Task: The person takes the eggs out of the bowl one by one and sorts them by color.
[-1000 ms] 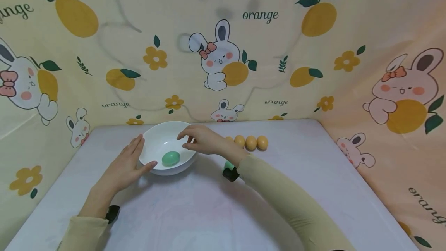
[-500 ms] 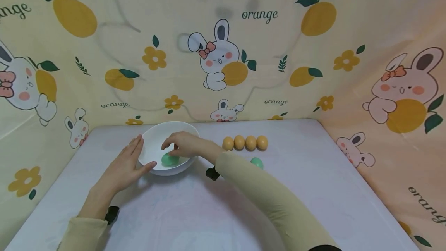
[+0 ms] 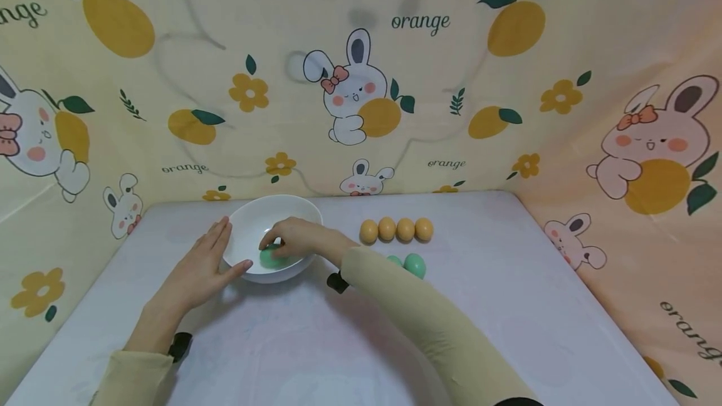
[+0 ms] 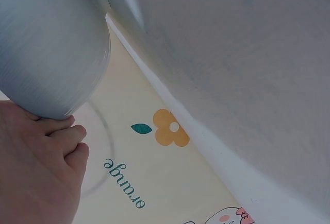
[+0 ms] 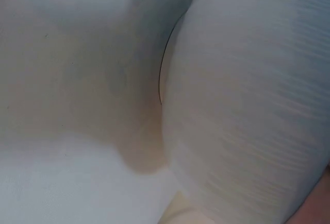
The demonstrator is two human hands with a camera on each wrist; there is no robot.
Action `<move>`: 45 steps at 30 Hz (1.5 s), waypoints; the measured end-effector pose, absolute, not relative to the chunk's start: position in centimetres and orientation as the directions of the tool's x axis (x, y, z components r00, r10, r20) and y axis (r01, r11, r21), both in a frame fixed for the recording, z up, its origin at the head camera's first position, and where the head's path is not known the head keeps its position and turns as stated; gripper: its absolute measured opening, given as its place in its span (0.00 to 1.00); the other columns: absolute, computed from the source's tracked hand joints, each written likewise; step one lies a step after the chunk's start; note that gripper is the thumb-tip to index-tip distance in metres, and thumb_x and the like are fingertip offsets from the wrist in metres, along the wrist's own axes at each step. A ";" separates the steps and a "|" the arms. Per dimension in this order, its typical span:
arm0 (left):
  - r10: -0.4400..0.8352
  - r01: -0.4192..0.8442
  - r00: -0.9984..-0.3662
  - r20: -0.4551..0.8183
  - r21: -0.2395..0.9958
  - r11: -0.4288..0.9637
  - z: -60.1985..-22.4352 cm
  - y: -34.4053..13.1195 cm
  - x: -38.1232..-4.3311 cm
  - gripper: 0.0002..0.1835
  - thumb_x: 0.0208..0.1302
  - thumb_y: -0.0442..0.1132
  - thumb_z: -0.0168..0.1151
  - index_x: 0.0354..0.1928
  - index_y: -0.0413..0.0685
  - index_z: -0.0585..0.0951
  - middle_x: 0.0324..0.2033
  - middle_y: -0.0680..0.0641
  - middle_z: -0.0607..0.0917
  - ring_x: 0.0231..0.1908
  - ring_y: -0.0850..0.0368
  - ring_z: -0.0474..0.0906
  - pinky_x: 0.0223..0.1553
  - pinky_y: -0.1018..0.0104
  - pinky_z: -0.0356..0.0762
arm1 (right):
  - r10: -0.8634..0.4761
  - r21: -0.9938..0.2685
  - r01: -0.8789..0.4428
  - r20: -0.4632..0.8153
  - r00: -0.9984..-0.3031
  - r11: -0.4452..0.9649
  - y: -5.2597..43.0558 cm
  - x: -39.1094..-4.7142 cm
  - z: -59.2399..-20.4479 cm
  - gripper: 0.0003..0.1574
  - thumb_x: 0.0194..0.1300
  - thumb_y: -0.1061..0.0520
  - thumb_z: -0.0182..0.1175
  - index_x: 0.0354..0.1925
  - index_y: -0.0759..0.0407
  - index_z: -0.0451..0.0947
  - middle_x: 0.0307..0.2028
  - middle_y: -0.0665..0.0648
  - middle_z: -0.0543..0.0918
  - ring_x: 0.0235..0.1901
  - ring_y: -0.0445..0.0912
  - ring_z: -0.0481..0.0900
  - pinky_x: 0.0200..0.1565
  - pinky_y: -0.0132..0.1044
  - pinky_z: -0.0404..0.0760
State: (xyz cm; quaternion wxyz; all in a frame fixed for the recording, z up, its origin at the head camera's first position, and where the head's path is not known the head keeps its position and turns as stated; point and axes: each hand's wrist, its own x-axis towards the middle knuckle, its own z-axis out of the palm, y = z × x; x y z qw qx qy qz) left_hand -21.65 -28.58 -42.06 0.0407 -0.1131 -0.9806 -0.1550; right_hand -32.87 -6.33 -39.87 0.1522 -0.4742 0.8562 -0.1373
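A white bowl stands on the left part of the table with a green egg inside it. My right hand reaches over the bowl's right side, and its fingers and thumb pinch this egg, partly covering it. My left hand rests against the bowl's left rim, fingers straight and thumb at the front edge. From the left wrist, that hand touches the outer wall of the bowl. The bowl's outside fills much of the right wrist view, which hides the egg.
Several yellow eggs stand in a row at the back, right of the bowl. In front of them sit green eggs, partly hidden by the right sleeve. A printed cloth rises behind the white table.
My right hand has moved left and down into the bowl and taken hold of the green egg. The green eggs on the table have come into view. The left hand stays at the rim.
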 end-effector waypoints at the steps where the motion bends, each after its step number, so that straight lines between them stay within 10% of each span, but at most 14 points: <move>1: 0.209 0.235 -0.971 0.117 0.294 0.926 -42.0 -28.6 -21.6 0.56 0.72 0.67 0.57 0.79 0.27 0.49 0.81 0.30 0.48 0.79 0.29 0.46 0.76 0.30 0.51 | -0.855 -0.375 -0.773 -0.135 -0.501 0.512 -6.4 -32.9 -39.9 0.21 0.74 0.55 0.66 0.63 0.47 0.84 0.59 0.46 0.86 0.48 0.38 0.81 0.53 0.24 0.77; 45: 0.203 0.227 -0.973 0.109 0.308 0.924 -41.9 -28.4 -21.4 0.58 0.71 0.70 0.55 0.80 0.28 0.49 0.81 0.30 0.48 0.79 0.29 0.46 0.75 0.30 0.51 | -0.802 -0.456 -0.712 -0.006 -0.598 0.534 -5.1 -31.7 -39.4 0.23 0.76 0.49 0.64 0.66 0.45 0.80 0.52 0.50 0.81 0.45 0.39 0.79 0.47 0.26 0.79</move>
